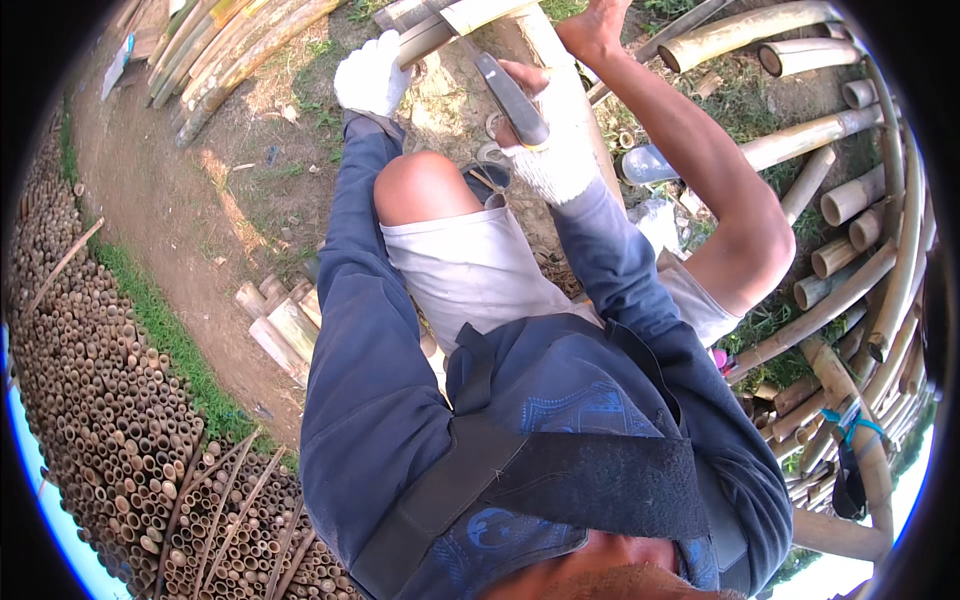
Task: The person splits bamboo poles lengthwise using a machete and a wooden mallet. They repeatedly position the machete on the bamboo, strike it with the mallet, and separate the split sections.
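Observation:
My left hand (372, 76), in a white glove, is closed round the near end of a bamboo piece (425, 42) at the top middle. Beyond it, a pale strip of bamboo (485, 12) reaches the upper edge. My right hand (548, 165), gloved in white with the thumb bare, grips a big knife by its dark handle (512, 102). The handle slants up and left, and the blade, only partly visible, meets the bamboo. A thick pale log (560, 70) lies just beyond my right hand.
Bamboo poles (235, 55) lie at the upper left; more cut poles (855, 200) crowd the right. A big stack of bamboo (130, 430) fills the lower left. Short cut pieces (285, 325) lie beside my left arm. A clear plastic bottle (648, 165) is near my bent leg.

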{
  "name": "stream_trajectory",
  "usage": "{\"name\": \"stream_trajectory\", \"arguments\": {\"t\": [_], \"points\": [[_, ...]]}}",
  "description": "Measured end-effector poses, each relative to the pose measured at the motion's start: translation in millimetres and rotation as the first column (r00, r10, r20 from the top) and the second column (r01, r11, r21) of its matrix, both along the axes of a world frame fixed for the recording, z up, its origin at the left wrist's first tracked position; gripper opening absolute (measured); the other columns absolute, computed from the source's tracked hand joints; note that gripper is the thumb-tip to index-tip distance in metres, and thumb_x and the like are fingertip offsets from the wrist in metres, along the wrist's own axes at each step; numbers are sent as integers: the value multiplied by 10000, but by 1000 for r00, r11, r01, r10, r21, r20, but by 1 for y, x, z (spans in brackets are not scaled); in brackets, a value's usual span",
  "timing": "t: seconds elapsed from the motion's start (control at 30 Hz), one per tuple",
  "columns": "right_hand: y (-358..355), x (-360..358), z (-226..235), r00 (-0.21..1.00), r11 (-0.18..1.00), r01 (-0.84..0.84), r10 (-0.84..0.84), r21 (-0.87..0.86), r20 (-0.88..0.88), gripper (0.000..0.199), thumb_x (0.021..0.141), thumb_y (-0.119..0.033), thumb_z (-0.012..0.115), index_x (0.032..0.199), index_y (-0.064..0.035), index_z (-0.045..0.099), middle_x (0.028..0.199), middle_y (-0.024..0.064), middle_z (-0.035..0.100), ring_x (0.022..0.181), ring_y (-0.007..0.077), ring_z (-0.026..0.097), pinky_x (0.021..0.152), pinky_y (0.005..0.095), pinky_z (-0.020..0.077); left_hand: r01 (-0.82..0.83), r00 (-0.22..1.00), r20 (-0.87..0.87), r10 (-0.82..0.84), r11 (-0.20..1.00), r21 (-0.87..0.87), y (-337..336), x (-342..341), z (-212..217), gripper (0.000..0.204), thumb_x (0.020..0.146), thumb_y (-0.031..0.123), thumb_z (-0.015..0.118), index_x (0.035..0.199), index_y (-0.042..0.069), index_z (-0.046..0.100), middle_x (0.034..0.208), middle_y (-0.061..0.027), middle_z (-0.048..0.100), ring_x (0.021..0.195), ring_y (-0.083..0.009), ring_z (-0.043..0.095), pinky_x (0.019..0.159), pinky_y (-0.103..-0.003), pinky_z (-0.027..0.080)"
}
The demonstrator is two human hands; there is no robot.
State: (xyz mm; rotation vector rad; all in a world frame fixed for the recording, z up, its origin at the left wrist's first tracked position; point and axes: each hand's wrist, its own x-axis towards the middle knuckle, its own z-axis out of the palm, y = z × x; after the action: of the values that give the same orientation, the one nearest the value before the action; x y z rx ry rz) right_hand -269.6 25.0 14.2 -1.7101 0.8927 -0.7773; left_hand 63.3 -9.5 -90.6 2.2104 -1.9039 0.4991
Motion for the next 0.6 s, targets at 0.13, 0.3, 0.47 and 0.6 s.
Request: {"name": "stream_trajectory", "arguments": {"t": [0.13,0.3,0.47,0.6], "points": [[98,-118,41,991,981,44,-67,-190,-115,706,856,58,614,1543,-4,459,1389,225,645,1096,315,689,956,408,549,-26,998,53,26,1000,7,1,-2,-10,478,824,398,861,1233,214,696,932,-57,717,813,-291,738,716,-453,595],[33,-39,14,985,988,46,-69,-146,-155,750,810,25,721,1531,-59,534,1362,165,678,1089,284,686,969,397,545,-17,997,74,21,998,-53,3,-4,-12,477,823,405,869,1225,220,690,947,-51,714,815,-284,732,716,-442,592],[-34,34,-3,991,999,-40,42,-18,128,687,862,-77,753,1518,-76,549,1300,169,674,1124,284,684,963,400,539,13,999,37,-10,997,-74,2,-2,-1,502,841,383,858,1293,239,696,1039,-37,736,854,-291,743,739,-466,599],[77,-105,12,991,947,24,-65,-322,-118,732,849,-9,713,1549,-35,499,1310,194,672,1033,249,680,898,380,543,-6,997,74,9,999,-37,2,2,-16,435,850,381,842,1247,255,714,994,-34,727,820,-278,734,723,-445,599]]}}
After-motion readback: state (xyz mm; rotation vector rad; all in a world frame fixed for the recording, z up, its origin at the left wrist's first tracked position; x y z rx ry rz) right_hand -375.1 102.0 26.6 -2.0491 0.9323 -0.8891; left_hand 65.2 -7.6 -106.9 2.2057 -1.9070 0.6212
